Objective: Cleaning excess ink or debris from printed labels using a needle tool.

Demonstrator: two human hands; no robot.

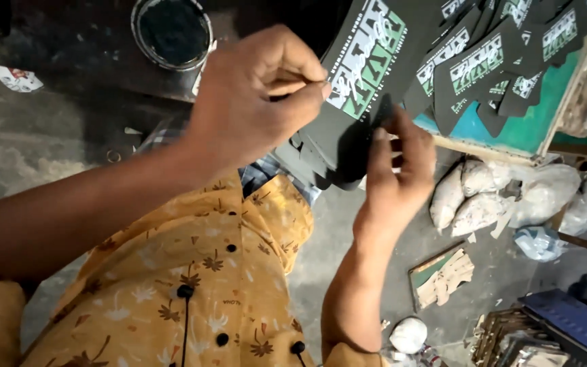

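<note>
Fingers [310, 88] pinch black printed piece [361, 75] edge; right hand [395, 170] underneath.

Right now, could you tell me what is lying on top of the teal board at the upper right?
Several black printed pieces lie overlapped on the teal board; whatever sits beneath them is covered.

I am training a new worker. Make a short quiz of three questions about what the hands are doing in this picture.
1. True or false: the left hand pinches the edge of the black sheet with a green and white print.
2. Where does the right hand grip? A) the stack of black cut pieces B) the round tin of dark paint
3. What lies spread on the turquoise board?

Key: 1 true. 2 A. 3 More printed black pieces.
</note>
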